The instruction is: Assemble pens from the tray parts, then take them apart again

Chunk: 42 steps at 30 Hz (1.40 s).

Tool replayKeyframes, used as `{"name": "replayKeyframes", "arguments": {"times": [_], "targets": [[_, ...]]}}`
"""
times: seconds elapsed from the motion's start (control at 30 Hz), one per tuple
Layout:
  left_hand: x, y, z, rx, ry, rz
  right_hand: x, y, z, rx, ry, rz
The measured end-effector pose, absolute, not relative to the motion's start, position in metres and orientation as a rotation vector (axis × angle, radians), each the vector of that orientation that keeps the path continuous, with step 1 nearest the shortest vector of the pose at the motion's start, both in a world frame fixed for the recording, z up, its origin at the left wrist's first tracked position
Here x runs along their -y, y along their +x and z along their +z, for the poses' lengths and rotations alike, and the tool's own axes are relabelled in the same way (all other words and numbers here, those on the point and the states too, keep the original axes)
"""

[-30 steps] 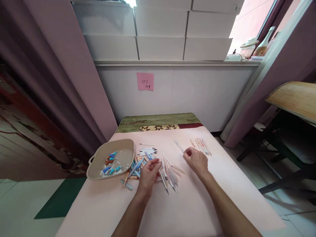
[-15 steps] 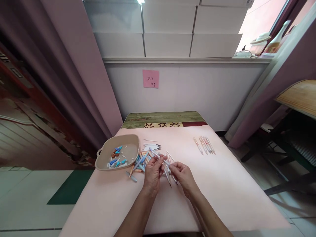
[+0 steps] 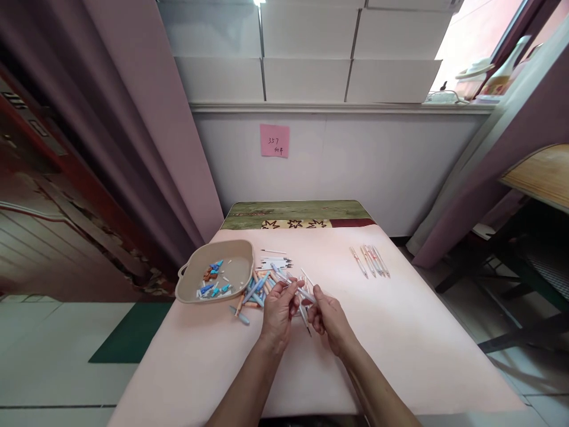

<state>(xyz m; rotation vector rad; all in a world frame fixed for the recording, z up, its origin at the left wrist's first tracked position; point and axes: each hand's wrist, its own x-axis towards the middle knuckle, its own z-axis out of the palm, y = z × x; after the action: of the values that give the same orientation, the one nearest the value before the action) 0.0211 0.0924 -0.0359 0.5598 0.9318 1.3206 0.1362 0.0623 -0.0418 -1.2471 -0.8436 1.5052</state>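
Over the middle of the table, my left hand (image 3: 279, 305) is closed around a pale, clear pen barrel (image 3: 306, 294). My right hand (image 3: 329, 317) pinches the same barrel at its near end, thumb on top. Beneath and beside the hands lie white pen refills (image 3: 304, 319) with dark tips, partly hidden by my fingers. Left of my left hand is a loose pile of blue and orange pen barrels (image 3: 255, 289). Behind that pile, several white refills (image 3: 274, 263) lie in a row.
A beige basin (image 3: 181, 292) holding small blue, brown and white pen parts (image 3: 213, 271) stands at the left. Several clear pens (image 3: 372, 261) lie side by side at the right. The table has a pale pink cover (image 3: 400, 356). A pink note (image 3: 274, 141) is on the wall.
My right hand has shifted its grip, its thumb now lying higher along the pen barrel and its fingers curled underneath. My left hand keeps its hold. The view has moved slightly.
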Motion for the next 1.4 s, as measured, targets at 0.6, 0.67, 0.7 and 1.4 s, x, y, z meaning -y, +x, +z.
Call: {"name": "replayKeyframes", "arguments": {"times": [0.6,0.67,0.7,1.4], "targets": [[-0.098,0.023,-0.041,-0.998,0.500,1.351,-0.069,0.143,-0.056,0.953,-1.238,1.199],[-0.098,0.026,-0.042,-1.028,0.509,1.368,-0.068,0.144,-0.058,0.961,-1.249,1.180],[-0.098,0.026,-0.042,-1.049,0.519,1.377,-0.067,0.144,-0.059,0.965,-1.250,1.178],[-0.096,0.023,-0.049,-1.586,1.534,1.155,-0.067,0.180,-0.052,1.357,-1.972,0.490]]}}
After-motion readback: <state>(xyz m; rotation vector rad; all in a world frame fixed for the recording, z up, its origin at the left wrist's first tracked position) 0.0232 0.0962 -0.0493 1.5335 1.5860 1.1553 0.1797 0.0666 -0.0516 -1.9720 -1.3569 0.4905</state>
